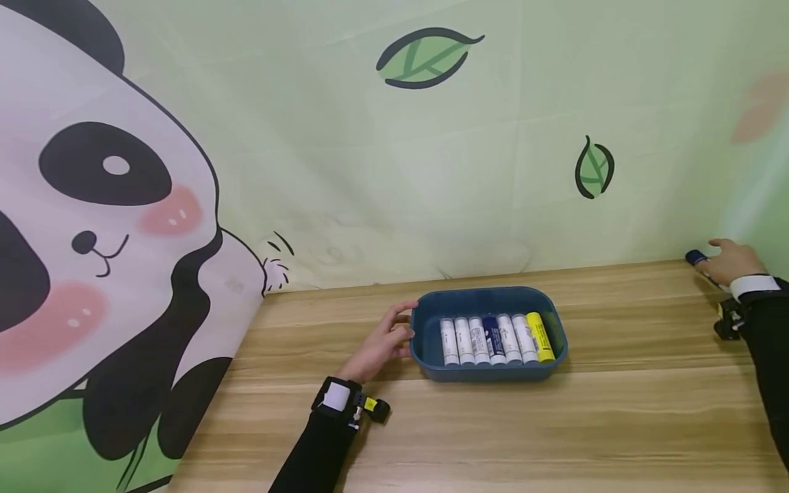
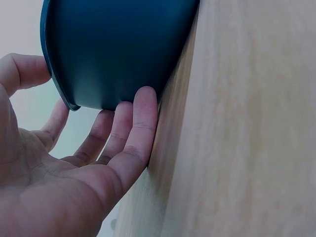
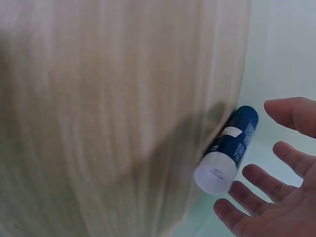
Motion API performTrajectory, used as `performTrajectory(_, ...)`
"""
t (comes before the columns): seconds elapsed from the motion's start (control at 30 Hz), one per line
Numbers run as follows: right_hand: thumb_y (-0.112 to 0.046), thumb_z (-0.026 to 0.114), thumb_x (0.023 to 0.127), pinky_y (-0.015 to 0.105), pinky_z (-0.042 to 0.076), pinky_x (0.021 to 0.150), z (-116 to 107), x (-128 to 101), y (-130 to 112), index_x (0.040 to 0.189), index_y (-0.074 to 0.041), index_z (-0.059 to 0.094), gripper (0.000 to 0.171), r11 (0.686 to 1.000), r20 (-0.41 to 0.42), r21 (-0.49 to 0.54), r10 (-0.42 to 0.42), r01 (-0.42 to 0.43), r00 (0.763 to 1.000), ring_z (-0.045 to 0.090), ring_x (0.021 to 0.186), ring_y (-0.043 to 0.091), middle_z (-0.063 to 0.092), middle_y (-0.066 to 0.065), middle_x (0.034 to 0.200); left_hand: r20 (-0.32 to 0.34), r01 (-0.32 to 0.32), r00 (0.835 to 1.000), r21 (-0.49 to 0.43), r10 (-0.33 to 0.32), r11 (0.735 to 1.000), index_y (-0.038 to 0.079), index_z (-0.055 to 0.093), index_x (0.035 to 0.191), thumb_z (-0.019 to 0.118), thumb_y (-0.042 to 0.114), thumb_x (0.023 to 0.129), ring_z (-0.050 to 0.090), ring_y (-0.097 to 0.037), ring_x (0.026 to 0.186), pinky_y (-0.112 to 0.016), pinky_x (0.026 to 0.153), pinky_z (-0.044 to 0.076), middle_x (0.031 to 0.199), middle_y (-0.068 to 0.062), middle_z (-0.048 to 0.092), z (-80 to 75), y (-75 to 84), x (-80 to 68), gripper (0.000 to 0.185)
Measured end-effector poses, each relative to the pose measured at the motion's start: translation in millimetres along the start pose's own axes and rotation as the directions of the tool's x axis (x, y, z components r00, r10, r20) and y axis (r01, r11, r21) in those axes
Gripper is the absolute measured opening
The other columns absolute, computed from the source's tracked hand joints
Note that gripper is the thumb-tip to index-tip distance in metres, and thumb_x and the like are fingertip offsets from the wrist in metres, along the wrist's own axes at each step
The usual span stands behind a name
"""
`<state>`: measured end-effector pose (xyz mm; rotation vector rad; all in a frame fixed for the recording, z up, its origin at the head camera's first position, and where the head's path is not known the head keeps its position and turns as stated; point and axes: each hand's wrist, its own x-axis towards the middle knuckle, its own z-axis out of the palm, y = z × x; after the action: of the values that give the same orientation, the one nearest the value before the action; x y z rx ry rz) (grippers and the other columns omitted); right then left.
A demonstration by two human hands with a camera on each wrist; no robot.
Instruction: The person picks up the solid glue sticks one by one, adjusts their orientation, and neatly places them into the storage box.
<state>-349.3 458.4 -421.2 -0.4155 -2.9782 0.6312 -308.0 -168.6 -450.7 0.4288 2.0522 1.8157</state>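
right wrist: blue tube (image 3: 228, 148), label seemingly unreadable

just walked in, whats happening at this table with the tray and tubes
A person's left hand rests against the left end of a blue tray holding a row of seven lip balm tubes. Their right hand, fingers open, reaches for a blue lip balm tube lying at the wooden table's far right edge, not yet gripping it.

A wooden worktop (image 1: 555, 438) with pale grain is seen below. It is backed by a light green backdrop (image 1: 493, 171), on which a cartoon panda (image 1: 92, 239) and dark-outlined leaves (image 1: 428, 58) are printed.
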Motion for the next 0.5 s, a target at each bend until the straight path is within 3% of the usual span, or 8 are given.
performTrajectory(0.23, -0.02, 0.054, 0.089, 0.069, 0.042, 0.106, 6, 1, 10, 0.148, 0.018, 0.028, 0.075, 0.997, -0.028, -0.045, -0.059, 0.058, 0.998, 0.04, 0.122, 0.069, 0.036, 0.05, 0.14, 0.003, 0.01, 1.0, 0.009, -0.01, 1.0, 0.025, 0.036, 0.157, 0.048, 0.01, 0.099, 0.056, -0.026, 0.115, -0.032, 0.088, 0.058, 0.152, -0.018, 0.034, 2.5, 0.6, 0.3, 0.062)
performTrajectory(0.5, -0.018, 0.051, 0.086, 0.071, 0.045, 0.101, 16, 5, 25, 0.149, 0.016, 0.025, 0.076, 0.996, 0.025, -0.029, -0.083, 0.084, 0.996, 0.043, 0.119, 0.07, 0.036, 0.056, 0.136, 0.0, 0.005, 1.0, 0.016, -0.005, 1.0, 0.024, 0.036, 0.157, 0.048, 0.011, 0.099, 0.057, -0.026, 0.115, -0.031, 0.087, 0.058, 0.15, -0.019, 0.034, 4.0, 0.5, 2.5, 0.061)
